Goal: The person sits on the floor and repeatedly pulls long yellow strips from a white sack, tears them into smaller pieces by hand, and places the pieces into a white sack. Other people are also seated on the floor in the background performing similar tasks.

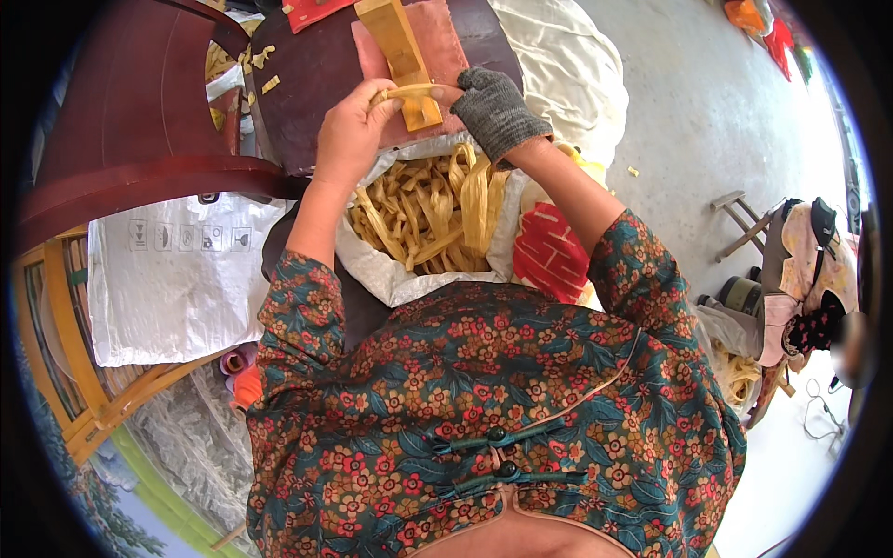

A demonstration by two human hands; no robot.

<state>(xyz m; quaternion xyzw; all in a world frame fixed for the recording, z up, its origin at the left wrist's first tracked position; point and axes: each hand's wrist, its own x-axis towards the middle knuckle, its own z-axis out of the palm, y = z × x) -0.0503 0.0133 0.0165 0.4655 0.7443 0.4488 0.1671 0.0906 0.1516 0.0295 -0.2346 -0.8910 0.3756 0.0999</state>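
Note:
My left hand, bare, pinches one end of a yellowish strip. The other end meets the fingertips of my right hand, which wears a grey fingerless knit glove. Between the hands the strip lies across a wooden block near its lower end. Beneath the block is a pink cloth on a dark brown tabletop. Just below my hands, an open white sack holds many similar flat, wrinkled yellowish strips. What the strips are made of, I cannot tell.
A dark red chair stands at the left, beside a white printed sack on a wooden slatted seat. Cream cloth drapes right of the tabletop. Red patterned fabric sits by my right forearm. A small wooden stool is farther right.

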